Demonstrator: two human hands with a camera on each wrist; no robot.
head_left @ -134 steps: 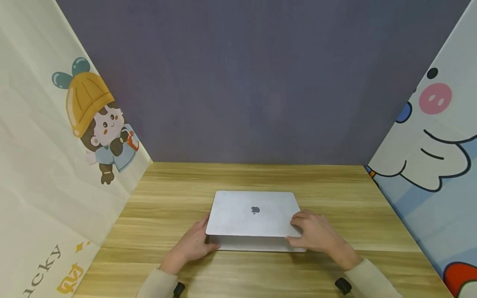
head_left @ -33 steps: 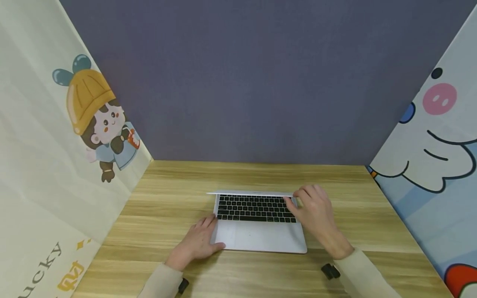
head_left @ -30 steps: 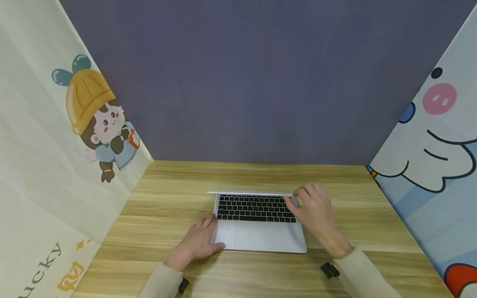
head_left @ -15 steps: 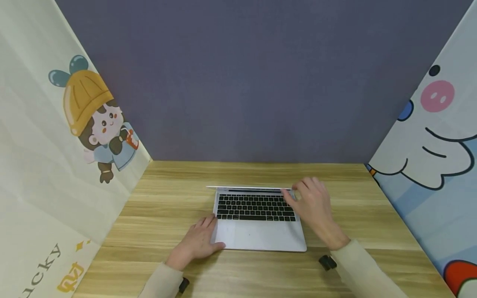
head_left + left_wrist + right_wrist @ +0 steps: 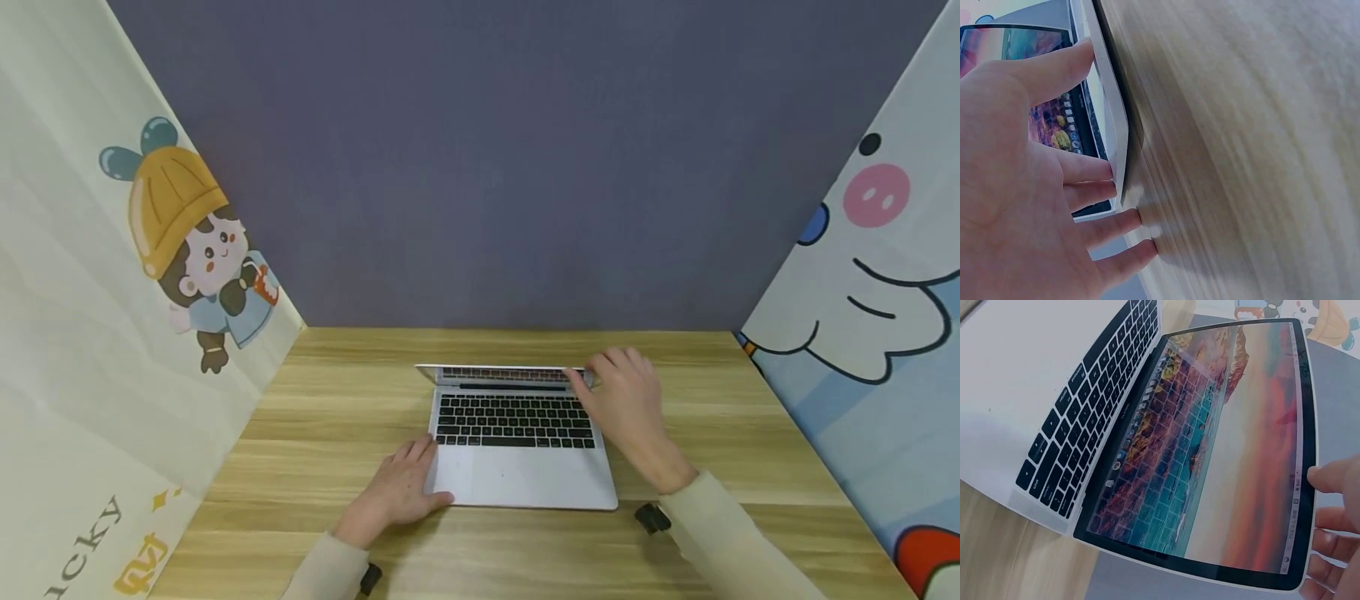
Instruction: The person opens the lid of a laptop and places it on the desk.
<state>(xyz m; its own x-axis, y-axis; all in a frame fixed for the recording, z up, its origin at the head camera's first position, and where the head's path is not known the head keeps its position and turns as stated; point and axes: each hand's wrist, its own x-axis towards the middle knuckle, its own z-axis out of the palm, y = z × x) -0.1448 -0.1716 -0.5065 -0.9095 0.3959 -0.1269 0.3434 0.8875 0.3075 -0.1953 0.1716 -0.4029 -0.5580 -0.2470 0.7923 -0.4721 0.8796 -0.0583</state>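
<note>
A silver laptop [image 5: 525, 479] lies on the wooden table, its lid raised past upright and leaning back. The lit screen [image 5: 1222, 450] shows a colourful landscape in the right wrist view. My right hand [image 5: 626, 404] pinches the lid's top edge near the right corner, thumb on the screen side and fingers behind. At the base's left side rests my left hand [image 5: 397, 483], fingers spread. Its thumb lies on the front edge in the left wrist view; two fingers touch the side and the others reach the tabletop. Black keys [image 5: 513, 421] are in plain sight.
Around the laptop stretches the wood-grain table [image 5: 330, 400]. A dark grey panel [image 5: 480, 167] stands behind it. Cartoon-printed sheets flank both sides, a left sheet [image 5: 67, 292] and a right sheet [image 5: 900, 358]. Each wrist carries a small black device.
The lid, nearly down 4.5 seconds ago, has swung up and back, uncovering the keyboard and then the screen. My right hand moved away from me with it. My left hand stayed by the base.
</note>
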